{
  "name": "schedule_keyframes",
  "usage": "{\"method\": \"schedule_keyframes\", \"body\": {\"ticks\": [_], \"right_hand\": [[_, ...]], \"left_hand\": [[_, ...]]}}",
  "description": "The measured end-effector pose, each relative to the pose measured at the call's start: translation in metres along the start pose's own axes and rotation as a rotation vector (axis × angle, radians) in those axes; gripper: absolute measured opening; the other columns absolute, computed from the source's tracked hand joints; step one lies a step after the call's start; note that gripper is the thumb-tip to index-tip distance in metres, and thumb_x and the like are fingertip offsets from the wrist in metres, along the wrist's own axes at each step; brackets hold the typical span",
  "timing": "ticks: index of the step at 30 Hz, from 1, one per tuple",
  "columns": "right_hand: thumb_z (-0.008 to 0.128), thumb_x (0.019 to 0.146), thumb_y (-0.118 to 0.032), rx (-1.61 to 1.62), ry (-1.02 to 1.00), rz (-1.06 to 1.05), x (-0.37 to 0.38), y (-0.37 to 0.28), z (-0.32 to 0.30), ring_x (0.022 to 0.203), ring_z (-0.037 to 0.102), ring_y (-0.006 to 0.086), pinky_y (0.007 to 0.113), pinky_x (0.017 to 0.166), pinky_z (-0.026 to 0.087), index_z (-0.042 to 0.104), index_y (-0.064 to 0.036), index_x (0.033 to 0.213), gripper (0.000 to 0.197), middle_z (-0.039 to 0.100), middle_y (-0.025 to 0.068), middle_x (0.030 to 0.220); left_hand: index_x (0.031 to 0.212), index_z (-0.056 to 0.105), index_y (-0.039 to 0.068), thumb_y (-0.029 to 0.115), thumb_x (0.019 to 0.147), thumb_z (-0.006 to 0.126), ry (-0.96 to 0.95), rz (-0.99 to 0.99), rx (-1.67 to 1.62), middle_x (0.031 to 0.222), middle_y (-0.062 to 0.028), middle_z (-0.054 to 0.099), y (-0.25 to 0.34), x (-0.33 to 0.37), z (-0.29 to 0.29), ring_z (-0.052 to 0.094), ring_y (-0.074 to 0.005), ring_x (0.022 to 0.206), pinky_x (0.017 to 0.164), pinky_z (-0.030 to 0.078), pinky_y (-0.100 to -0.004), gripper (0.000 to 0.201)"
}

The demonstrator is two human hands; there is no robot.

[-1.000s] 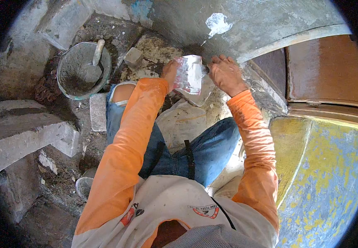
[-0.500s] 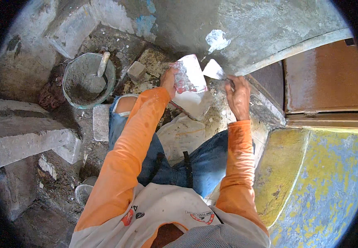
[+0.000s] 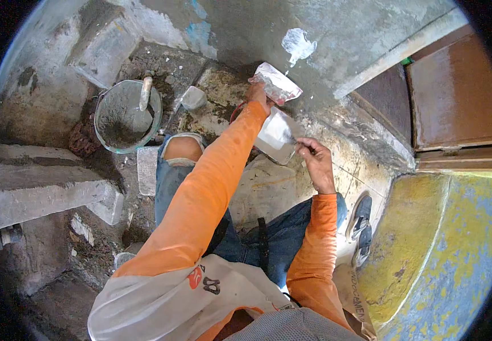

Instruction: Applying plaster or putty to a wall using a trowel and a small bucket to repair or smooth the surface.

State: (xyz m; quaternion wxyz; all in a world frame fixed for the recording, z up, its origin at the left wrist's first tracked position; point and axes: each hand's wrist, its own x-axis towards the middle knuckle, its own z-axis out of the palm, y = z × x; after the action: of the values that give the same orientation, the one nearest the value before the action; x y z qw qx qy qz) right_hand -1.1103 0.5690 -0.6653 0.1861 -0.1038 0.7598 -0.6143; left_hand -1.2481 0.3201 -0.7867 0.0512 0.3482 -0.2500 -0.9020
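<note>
Left hand (image 3: 255, 92): fingers closed around flat putty blade (image 3: 278, 81), pressed toward grey wall (image 3: 337, 34). Right hand (image 3: 316, 162): fingers gripping loaded plaster board (image 3: 277, 135) (held near, likely for reloading). Mortar bucket (image 3: 122, 116) stands apart, left.

A building site or house under repair, seen at floor level. A rough grey wall (image 3: 337, 34) bears a fresh white patch (image 3: 297, 42); a bucket (image 3: 126, 116) of wet mortar holds a trowel (image 3: 143, 96), and concrete blocks (image 3: 41, 190) lie on a floor strewn with rubble (image 3: 95, 253). A brown door (image 3: 456, 96) in its frame stands to the right.
</note>
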Motion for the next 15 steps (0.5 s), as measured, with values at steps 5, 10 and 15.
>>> {"method": "schedule_keyframes", "body": {"ticks": [5, 10, 15], "right_hand": [[0.068, 0.09, -0.003, -0.231, 0.101, 0.009, -0.01, 0.017, -0.02, 0.101, 0.067, 0.02, 0.032, 0.094, 0.051, 0.072, 0.0047, 0.114, 0.026, 0.072, 0.013, 0.109], [0.071, 0.088, -0.007, -0.185, 0.121, -0.025, -0.008, 0.032, -0.032, 0.104, 0.067, 0.0251, 0.034, 0.095, 0.051, 0.072, 0.0048, 0.113, 0.027, 0.072, 0.0164, 0.111], [0.073, 0.087, -0.013, -0.236, 0.157, -0.033, -0.01, 0.034, -0.033, 0.106, 0.069, 0.0319, 0.037, 0.096, 0.052, 0.072, 0.004, 0.112, 0.03, 0.072, 0.0216, 0.115]], "left_hand": [[0.143, 0.054, 0.016, 0.023, 0.097, 0.064, -0.006, -0.005, -0.206, 0.14, -0.012, 0.057, -0.001, 0.025, 0.01, 0.061, -0.0305, 0.123, 0.092, 0.058, -0.0501, 0.047], [0.138, 0.059, 0.01, 0.041, 0.094, 0.069, 0.013, 0.216, 0.211, 0.14, -0.0153, 0.059, 0.017, 0.016, 0.058, 0.061, -0.0324, 0.125, 0.095, 0.057, -0.0486, 0.054], [0.133, 0.063, 0.006, 0.062, 0.091, 0.07, 0.164, 0.685, 1.988, 0.137, -0.0173, 0.062, 0.057, -0.002, 0.117, 0.062, -0.0366, 0.125, 0.097, 0.057, -0.0492, 0.07]]}}
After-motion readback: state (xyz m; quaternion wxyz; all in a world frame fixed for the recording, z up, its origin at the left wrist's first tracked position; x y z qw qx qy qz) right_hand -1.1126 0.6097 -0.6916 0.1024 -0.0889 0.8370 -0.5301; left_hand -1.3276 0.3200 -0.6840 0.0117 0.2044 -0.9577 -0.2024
